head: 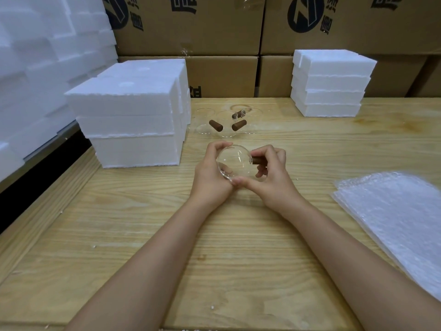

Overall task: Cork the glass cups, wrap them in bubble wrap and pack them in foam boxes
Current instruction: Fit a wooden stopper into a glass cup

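**Seating the cork in the cup**

The left hand (210,174) holds the cup (235,161) just above the middle of the surface (143,223). Its fingers (220,145) curl over the far rim and its thumb lies under the near edge. The right hand (272,174) pinches a brown cork (257,160) between thumb and fingertips. The cork's end touches the right side of the cup, where I judge the opening to be; the glass is too clear to show the mouth itself.

To do this step well, the left hand should grip the round body firmly without squeezing. The cork's axis should line up with the opening before any push. A straight press with a slight twist should seat it better than force at an angle, which could chip thin glass. It is best to stop once the cork feels snug. Working low over the surface would shorten any fall if the cup slips.

Farther back more cups (205,129) stand close together with three corks (216,125) among them; I cannot tell whether those are seated. Foam boxes (133,120) are stacked just to their left, and foam slabs (331,84) sit well apart at the far right. The bubble wrap (393,216) lies near the right forearm, within reach for wrapping.
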Demonstrator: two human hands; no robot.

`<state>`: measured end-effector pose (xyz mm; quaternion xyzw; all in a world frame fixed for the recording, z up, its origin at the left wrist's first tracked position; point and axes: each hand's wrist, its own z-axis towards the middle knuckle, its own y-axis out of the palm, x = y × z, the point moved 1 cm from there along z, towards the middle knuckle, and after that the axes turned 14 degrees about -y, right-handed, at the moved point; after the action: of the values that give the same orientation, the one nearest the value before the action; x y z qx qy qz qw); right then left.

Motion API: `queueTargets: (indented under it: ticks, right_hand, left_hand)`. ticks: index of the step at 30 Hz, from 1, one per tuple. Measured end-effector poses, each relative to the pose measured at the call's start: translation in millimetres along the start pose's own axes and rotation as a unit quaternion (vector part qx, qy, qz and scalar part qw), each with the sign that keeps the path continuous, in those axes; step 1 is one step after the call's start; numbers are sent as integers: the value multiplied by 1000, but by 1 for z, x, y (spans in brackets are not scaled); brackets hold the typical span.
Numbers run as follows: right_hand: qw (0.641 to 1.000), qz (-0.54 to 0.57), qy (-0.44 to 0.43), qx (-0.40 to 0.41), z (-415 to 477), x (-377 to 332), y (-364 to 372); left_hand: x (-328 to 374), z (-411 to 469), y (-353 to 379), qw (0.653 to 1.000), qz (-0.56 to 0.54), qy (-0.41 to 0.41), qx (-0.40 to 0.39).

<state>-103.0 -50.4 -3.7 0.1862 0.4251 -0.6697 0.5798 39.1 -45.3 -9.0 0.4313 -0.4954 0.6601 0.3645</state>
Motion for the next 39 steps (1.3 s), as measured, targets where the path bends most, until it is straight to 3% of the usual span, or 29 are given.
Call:
queueTargets:
  ticks: [8,23,30,39]
  right_hand:
    - [994,105,20,29,3,1,-7]
    - [965,78,141,209,4,-6,4]
    - [974,-45,169,141,2,-12,11]
    - [992,-102,51,58,-4,-16,8]
  left_hand:
    - [2,0,2,1000,-13,4,-8]
    - [0,-2,9,993,88,68,-32]
    - [2,-4,10,990,114,74,-22]
    - [-2,0,4,999,30,32,-21]
